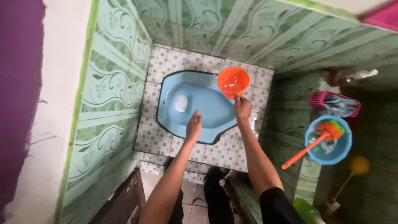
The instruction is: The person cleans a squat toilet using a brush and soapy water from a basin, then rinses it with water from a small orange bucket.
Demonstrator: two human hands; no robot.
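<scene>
The person's right hand (242, 108) reaches forward over a light blue squat toilet (195, 105) set into a raised platform of small grey-and-white tiles (163, 66), and its fingers are closed around the short handle of an orange water scoop (233, 81), which hangs above the pan's far right rim with its open mouth facing the camera. The left hand (194, 125) is down inside the pan near its middle, fingers curled together and pressed against the blue surface; it may have hold of something small, but the view from above does not show it. A pale patch of water or foam sits in the bowl's hollow (181, 103), just left of the left hand. Green patterned wall tiles (112, 103) enclose the platform on three sides. To the right, well apart from both hands, a blue basin (346, 145) holds an orange long-handled brush (317, 142), with a pink basket (318, 99) beyond it and a green bottle (306, 211) near the lower edge.
</scene>
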